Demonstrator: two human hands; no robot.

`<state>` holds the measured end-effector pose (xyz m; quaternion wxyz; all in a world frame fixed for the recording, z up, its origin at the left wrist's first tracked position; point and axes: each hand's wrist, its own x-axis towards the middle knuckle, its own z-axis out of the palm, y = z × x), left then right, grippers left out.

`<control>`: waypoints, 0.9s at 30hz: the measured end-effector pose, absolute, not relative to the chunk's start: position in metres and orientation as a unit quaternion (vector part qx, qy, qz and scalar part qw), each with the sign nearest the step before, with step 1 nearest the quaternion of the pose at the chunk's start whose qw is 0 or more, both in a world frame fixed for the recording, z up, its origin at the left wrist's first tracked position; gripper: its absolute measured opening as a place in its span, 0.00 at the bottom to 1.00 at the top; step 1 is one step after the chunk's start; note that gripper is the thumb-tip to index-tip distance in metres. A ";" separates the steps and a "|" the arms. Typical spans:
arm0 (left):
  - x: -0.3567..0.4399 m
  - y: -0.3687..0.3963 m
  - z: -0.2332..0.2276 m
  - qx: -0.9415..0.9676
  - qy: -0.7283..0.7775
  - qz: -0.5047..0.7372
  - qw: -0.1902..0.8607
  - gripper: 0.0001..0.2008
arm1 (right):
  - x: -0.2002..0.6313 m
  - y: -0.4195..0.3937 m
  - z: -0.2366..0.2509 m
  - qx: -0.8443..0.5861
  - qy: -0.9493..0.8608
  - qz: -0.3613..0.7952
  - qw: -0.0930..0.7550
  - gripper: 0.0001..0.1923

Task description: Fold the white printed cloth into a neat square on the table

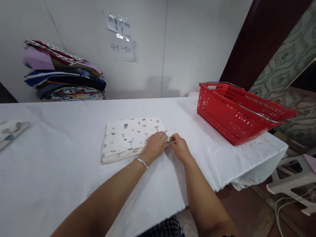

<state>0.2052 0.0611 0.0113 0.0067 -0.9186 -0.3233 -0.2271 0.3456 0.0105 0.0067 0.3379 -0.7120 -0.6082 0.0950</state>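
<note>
Here, the folded printed cloth [130,134] lies flat on the white-covered table [64,153] before you. Your right hand [180,146] pinches its right-hand edge; your left hand [156,144] rests on it just beside, though I can't tell whether those fingers grip. 1 red basket [229,121] stands farther right.

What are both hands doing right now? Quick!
Left hand: resting on the folded cloth at its right edge, fingers curled; grip cannot be told.
Right hand: closed, seemingly pinching the cloth's edge beside the left.
</note>
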 end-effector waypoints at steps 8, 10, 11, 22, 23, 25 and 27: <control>0.204 0.062 0.011 -0.900 -0.368 -0.234 0.015 0.07 | 0.346 0.013 0.003 -0.692 -0.618 0.091 0.361 0.07; 0.204 0.063 0.012 -0.899 -0.370 -0.233 0.016 0.06 | 0.346 0.012 0.002 -0.685 -0.622 0.097 0.367 0.06; 0.204 0.063 0.012 -0.901 -0.367 -0.231 0.016 0.06 | 0.346 0.012 0.002 -0.683 -0.623 0.102 0.367 0.06; 0.209 0.063 0.008 -0.904 -0.351 -0.244 0.006 0.04 | 0.340 0.014 0.003 -0.732 -0.596 0.079 0.319 0.08; 0.210 0.063 0.008 -0.904 -0.350 -0.245 0.008 0.03 | 0.340 0.015 0.003 -0.734 -0.595 0.070 0.319 0.08; 0.211 0.064 0.008 -0.905 -0.347 -0.247 0.015 0.04 | 0.339 0.014 0.004 -0.736 -0.593 0.058 0.321 0.09; 0.211 0.065 0.006 -0.908 -0.341 -0.243 0.023 0.04 | 0.339 0.013 0.004 -0.736 -0.591 0.055 0.324 0.10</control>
